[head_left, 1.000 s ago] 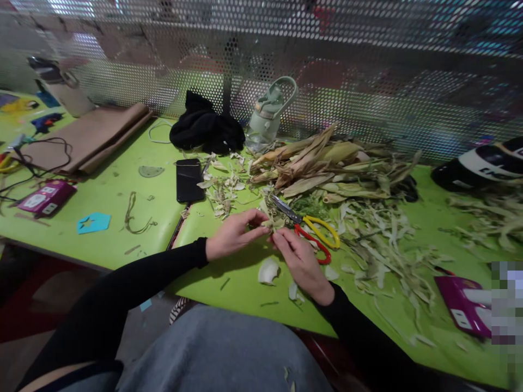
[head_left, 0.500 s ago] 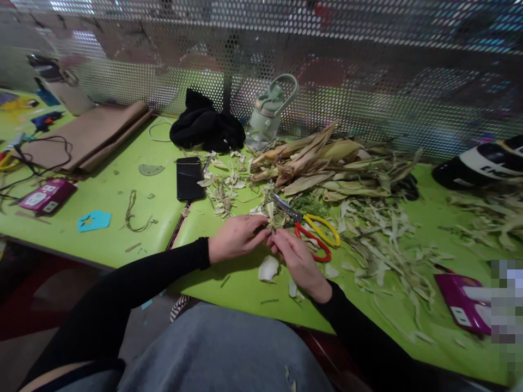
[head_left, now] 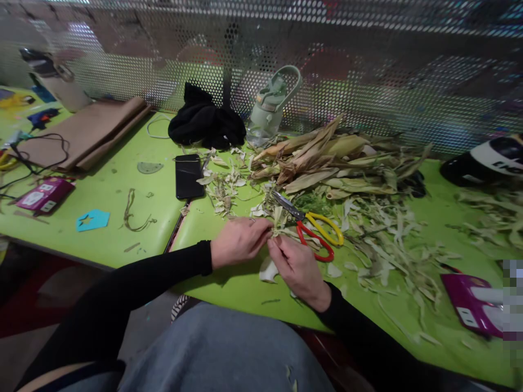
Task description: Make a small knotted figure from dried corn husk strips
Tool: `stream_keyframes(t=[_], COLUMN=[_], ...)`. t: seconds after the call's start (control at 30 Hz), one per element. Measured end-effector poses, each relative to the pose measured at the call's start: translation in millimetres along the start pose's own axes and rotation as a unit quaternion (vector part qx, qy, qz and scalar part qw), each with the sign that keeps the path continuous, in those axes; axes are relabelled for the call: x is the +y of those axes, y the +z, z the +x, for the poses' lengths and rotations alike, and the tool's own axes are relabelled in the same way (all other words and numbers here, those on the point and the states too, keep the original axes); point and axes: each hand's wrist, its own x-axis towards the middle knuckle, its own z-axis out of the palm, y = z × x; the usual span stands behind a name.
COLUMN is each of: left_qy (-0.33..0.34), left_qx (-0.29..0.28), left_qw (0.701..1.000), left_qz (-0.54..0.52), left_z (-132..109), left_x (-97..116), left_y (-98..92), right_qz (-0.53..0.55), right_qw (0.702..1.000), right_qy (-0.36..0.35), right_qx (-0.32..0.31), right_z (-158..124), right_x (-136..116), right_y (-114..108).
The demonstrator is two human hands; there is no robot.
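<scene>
Light is dim and fairly even across the green table (head_left: 355, 310); the left hand (head_left: 239, 242) casts a soft shadow below the grip. Beyond it, the perforated panel (head_left: 163, 62) glints, blurred; far rightward, pixelation masks detail.

Blk long slvs (head_left: 159, 280) w/ snug blk cuffs (head_left: 205, 257), plus plain-cut med-gry garment (head_left: 229, 348) in front

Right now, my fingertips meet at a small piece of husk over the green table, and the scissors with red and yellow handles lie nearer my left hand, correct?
One thing is off: the scissors lie nearer your right hand than your left hand, as the head view shows. Your fingertips do meet at a small piece of husk over the green table.
</scene>
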Motion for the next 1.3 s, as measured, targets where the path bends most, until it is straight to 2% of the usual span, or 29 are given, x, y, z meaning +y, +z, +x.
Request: stream_keyframes(t=[0.2, 0.33, 0.4, 0.5, 0.6, 0.67, 0.73, 0.77, 0.87, 0.93, 1.13, 1.3], left_qy=[0.022, 0.02, 0.008, 0.008, -0.004, -0.036, -0.064, -0.073, -0.082, -0.08, -0.072, -0.067], left_qx=[0.0, -0.006, -0.006, -0.013, -0.027, -0.046, -0.062, -0.066, -0.069, -0.07, -0.058, -0.052], left_qw=[1.0, 1.0, 1.0, 0.988, 0.943, 0.889, 0.842, 0.828, 0.808, 0.8, 0.795, 0.818], left_qz=[0.011, 0.007, -0.029, -0.151, -0.331, -0.453, -0.531, -0.552, -0.58, -0.59, -0.599, -0.569], left_z=[-2.8, -1.9, 1.1, 6.8, 10.1, 10.3, 9.7, 9.4, 9.2, 9.8, 9.2, 6.0], left_x=[0.9, -1.3, -3.6, -7.5, -10.1, -10.5, -9.7, -9.0, -6.3, -5.6, -8.3, -7.1], left_y=[-0.8, -0.8, -3.1, -9.8, -17.6, -21.7, -24.6, -25.6, -26.1, -24.4, -20.2, -22.6], right_qz=[-0.074, -0.096, -0.092, -0.09, -0.062, -0.029, -0.016, -0.021, -0.035, -0.038, 0.008, 0.029], right_qw=[0.995, 0.993, 0.994, 0.994, 0.993, 0.992, 0.987, 0.986, 0.994, 0.995, 0.997, 0.998], right_qy=[-0.06, -0.069, -0.06, -0.064, -0.076, -0.053, -0.027, -0.022, -0.033, -0.038, -0.008, 0.01], right_qx=[-0.015, -0.009, -0.003, 0.013, 0.059, 0.115, 0.16, 0.163, 0.103, 0.081, 0.082, 0.051], right_z=[-5.2, -7.3, -6.5, -3.8, -0.7, 1.3, 3.6, 4.7, 7.4, 7.8, 4.6, 5.2], right_x=[3.2, 4.8, 5.4, 5.9, 5.7, 5.7, 6.2, 6.8, 9.4, 10.9, 10.8, 10.7], right_y=[2.8, 8.6, 10.9, 7.6, -3.4, -11.0, -15.9, -16.9, -16.3, -15.0, -15.5, -15.7])
